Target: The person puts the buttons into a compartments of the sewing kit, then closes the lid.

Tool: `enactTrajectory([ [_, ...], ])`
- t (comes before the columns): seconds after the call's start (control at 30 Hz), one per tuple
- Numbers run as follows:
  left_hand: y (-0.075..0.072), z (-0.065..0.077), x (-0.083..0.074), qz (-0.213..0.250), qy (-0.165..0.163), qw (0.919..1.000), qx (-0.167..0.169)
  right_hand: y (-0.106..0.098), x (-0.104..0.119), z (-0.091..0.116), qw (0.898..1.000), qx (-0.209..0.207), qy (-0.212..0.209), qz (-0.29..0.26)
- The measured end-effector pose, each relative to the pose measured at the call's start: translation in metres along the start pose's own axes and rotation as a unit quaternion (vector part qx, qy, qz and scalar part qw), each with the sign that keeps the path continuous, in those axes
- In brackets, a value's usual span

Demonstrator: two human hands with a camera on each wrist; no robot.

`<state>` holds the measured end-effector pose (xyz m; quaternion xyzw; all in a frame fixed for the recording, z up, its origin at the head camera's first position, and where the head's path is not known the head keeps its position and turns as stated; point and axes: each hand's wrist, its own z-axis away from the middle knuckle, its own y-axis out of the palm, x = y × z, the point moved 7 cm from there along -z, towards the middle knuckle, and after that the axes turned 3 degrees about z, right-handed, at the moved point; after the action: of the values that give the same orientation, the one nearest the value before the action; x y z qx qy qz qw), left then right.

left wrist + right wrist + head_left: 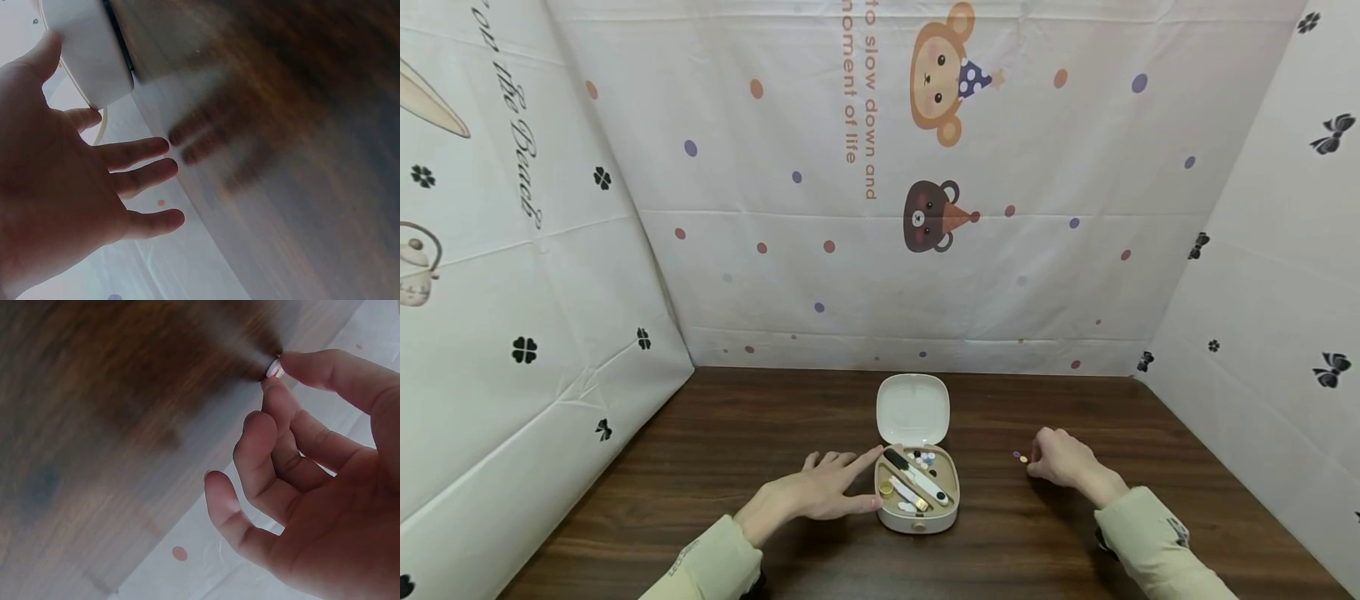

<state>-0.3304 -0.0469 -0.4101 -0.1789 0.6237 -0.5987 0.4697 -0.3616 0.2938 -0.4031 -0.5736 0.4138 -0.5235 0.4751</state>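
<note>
Discs (1023, 459), two, set right of the box (898, 523); right hand (1063, 459) nearer, whether pinched shut cannot be told; box's left side touched by spread left hand (823, 494).

You have a dark wood-grain worktop (760, 417); along its far edge you face a creased white back sheet (737, 292), printed with a sideways monkey head (928, 75), a brown bear head (919, 218) below it and coloured dots (756, 88); the worktop's left edge meets a left sheet (475, 433) carrying black clovers (524, 350) and script (515, 112); its right edge meets a right sheet (1262, 300) with black bows (1331, 369).
</note>
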Motion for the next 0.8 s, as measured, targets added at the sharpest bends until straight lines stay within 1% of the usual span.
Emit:
enactTrajectory([
  [0.23,0.002,-0.001,0.002,-0.004,0.001,1.0,-0.002,0.0,0.006,0.0,1.0,-0.006,-0.009,0.017],
  [0.5,0.003,-0.004,0.004,-0.007,-0.001,1.0,-0.004,-0.001,0.017,0.001,0.994,-0.04,-0.046,0.088],
  [0.8,0.003,-0.003,0.004,-0.005,0.0,1.0,-0.002,0.002,0.011,-0.001,0.995,-0.036,-0.046,0.08],
])
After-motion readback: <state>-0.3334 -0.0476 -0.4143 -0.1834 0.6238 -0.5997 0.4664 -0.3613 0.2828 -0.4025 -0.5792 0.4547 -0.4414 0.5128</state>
